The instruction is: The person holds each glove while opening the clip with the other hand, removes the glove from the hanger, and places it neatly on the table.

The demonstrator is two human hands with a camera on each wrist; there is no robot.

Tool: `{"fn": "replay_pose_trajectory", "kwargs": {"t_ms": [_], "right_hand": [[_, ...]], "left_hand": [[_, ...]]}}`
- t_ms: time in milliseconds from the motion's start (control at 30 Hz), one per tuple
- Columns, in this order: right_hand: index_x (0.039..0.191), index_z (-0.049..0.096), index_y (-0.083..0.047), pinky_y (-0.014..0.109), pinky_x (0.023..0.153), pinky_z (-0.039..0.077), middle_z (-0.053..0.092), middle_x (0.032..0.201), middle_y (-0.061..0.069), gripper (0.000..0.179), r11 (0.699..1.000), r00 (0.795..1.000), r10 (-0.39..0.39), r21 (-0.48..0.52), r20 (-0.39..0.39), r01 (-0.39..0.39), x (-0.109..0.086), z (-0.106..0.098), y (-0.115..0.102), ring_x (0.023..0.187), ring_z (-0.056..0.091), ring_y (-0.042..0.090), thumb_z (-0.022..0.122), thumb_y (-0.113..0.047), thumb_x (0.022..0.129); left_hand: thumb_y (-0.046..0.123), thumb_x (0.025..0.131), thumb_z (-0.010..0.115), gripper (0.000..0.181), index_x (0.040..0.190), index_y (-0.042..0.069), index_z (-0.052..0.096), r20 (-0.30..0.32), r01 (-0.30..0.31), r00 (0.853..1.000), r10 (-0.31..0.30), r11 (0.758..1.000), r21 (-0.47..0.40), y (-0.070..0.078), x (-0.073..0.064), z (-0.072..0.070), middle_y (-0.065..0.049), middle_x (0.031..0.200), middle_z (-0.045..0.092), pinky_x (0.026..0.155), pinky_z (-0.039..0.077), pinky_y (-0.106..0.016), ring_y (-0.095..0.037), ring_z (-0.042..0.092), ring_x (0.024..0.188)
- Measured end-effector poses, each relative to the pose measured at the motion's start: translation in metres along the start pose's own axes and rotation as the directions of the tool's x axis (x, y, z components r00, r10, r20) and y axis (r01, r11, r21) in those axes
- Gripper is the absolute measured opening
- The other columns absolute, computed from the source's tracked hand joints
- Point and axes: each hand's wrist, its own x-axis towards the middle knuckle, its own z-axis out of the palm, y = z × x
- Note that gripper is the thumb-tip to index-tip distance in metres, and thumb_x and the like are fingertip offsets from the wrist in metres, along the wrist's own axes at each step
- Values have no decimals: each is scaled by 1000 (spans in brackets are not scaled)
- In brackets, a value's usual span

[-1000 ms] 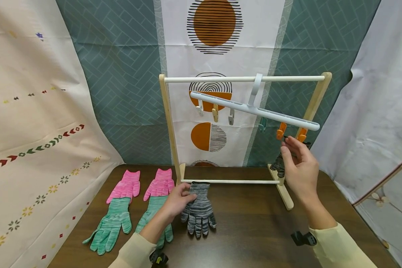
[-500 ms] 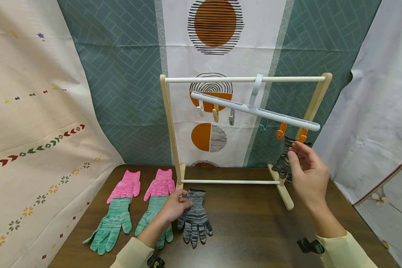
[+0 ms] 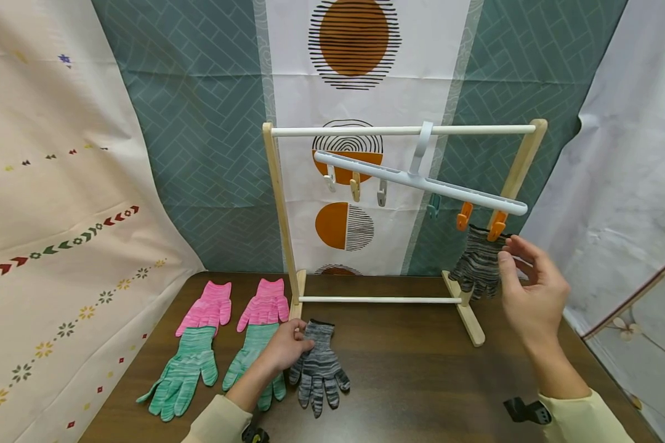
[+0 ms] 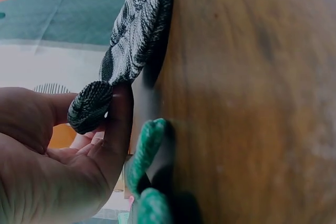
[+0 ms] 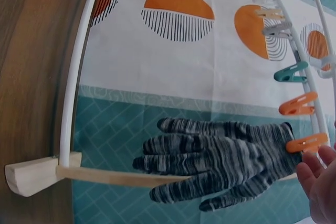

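My left hand pinches the edge of a grey-black striped knit glove low over the table's middle; in the left wrist view, thumb and fingers close on a part of this glove. A matching striped glove hangs by its cuff from the outermost orange clip, fingers downward. Beside that cuff is my right hand, its fingers loosely bent and holding nothing. Whether its fingertips touch the cuff I cannot tell. The clip bites the cuff in the right wrist view.
A white hanger, tilted down to the right, hangs on the wooden rack's top bar. It carries further clips, including another orange one and a teal one. Pink gloves and green gloves lie at the left.
My right hand has let go of the hanging glove's cuff and moved right and down, leaving the glove on the orange clip. My left hand has drawn its glove slightly toward me and left.
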Motion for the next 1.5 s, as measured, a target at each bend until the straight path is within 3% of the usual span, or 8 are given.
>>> {"fn": "replay_pose_trajectory", "kwargs": {"t_ms": [233,433,700,900,1100,1333,1500], "right_hand": [[126,70,13,18,94,52,72,116,28,31,997,997,-69,-31,-36,68,3,-5,6,105,67,4,70,7,95],[129,71,8,20,99,50,72,122,22,34,997,998,-34,-75,-57,29,7,-9,8,111,65,1,72,2,96],[130,70,7,20,99,50,72,125,22,36,995,998,-14,-100,-58,8,11,-10,6,111,64,-1,73,2,95],[133,70,4,21,101,50,72,127,18,38,992,999,27,-126,-40,-32,14,-12,25,112,64,0,75,-3,96],[140,67,-3,23,104,50,69,133,13,45,986,997,82,-143,9,-80,19,-16,54,117,63,3,77,-9,97],[148,60,-8,25,104,51,65,139,13,53,983,982,163,-98,96,-154,26,-18,59,120,64,9,77,-12,98],[152,55,-10,23,104,50,63,143,10,57,973,962,225,-89,153,-213,31,-18,61,121,63,11,77,-13,99]], "left_hand": [[-3,95,73,28,118,-6,56,13,6,1000,-7,999,32,-5,2,1,0,75,42,61,32,-31,-15,37,64],[-2,93,75,29,116,-5,57,5,-3,1000,2,993,118,-4,2,1,-1,75,44,61,34,-32,-16,39,64],[6,93,80,39,122,-8,59,-28,-23,999,33,951,307,5,-5,-2,-7,88,61,68,51,-40,-21,59,77],[7,92,82,44,126,-7,58,-59,-34,996,60,929,369,9,-10,-4,-5,82,60,61,49,-36,-18,57,70],[9,90,83,54,134,-6,56,-104,-43,990,92,916,399,12,-13,-9,-3,80,59,57,46,-35,-17,55,66],[10,91,83,59,141,-4,56,-138,-102,978,159,930,353,14,-11,-17,-10,94,65,60,49,-37,-20,59,73],[12,92,84,59,143,-2,58,-150,-121,973,175,942,313,18,-11,-21,-12,99,69,60,50,-37,-21,61,76]]}}
